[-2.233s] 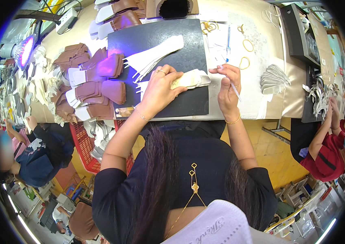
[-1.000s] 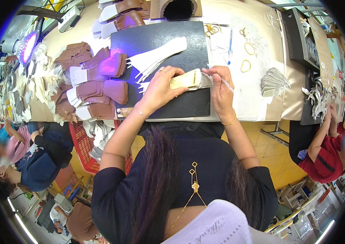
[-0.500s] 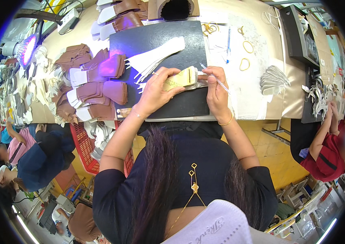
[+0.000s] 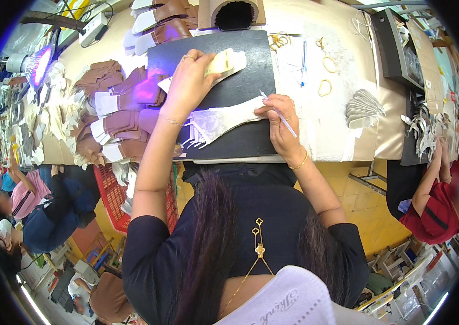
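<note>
My left hand (image 4: 190, 81) is closed on a pale yellow template (image 4: 219, 63), held over a white stack of pieces (image 4: 238, 64) on the far part of the black mat (image 4: 207, 46). Closer to me, a fanned bundle of white cut pieces (image 4: 218, 123) spans the mat, its narrow end toward the right. My right hand (image 4: 282, 120) pinches that narrow end between thumb and fingers. A slim whitish pen (image 4: 283, 118) is also held in my right hand, slanting across the fingers.
Left of the mat lie stacks of brown pieces with white ends (image 4: 121, 123) and a lit lamp (image 4: 38, 66). Rubber bands (image 4: 329, 65), a blue pen (image 4: 303, 62) and a grey fan of pieces (image 4: 365, 108) lie right. A red basket (image 4: 111, 197) stands below; a co-worker (image 4: 430, 200) sits right.
My left hand has moved up and away from my right hand, carrying the yellow template to the far stack. The near white bundle now lies uncovered, with my right hand at its narrow end.
</note>
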Available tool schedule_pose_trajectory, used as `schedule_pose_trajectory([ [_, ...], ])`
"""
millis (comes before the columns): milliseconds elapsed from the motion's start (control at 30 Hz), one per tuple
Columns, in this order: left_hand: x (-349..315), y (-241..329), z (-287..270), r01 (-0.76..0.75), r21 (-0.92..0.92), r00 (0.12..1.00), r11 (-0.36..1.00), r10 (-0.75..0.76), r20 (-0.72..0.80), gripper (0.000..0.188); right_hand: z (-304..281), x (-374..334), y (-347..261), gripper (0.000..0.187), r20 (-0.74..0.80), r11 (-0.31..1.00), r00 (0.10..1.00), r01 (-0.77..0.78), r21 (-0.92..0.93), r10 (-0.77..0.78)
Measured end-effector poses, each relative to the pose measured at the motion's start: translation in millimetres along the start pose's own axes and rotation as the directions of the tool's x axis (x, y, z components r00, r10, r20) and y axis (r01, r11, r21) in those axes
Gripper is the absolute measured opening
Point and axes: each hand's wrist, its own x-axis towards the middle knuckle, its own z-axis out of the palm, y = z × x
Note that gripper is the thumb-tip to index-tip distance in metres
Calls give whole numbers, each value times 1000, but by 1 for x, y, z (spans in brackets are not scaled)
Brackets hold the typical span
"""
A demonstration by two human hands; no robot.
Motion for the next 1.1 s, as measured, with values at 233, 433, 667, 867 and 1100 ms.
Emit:
schedule_pose_trajectory([
  [233,-49,20,9,-12,-192,994,981,32,101,46,-29,7,10,29,-107,999,994,-28,-32,24],
  [433,-76,38,26,59,-184,985,981,-26,172,47,-26,11,11,30,-59,998,998,-26,66,30],
  [667,-75,38,35,22,-154,983,988,6,183,46,-27,12,8,28,-46,1000,999,-17,-4,17],
  [867,-75,36,38,6,-130,979,992,21,205,45,-26,11,2,19,-113,997,991,-75,21,77],
  [1100,-75,40,37,-40,-92,982,995,56,179,43,-25,21,-10,21,186,967,950,-253,-13,251],
])
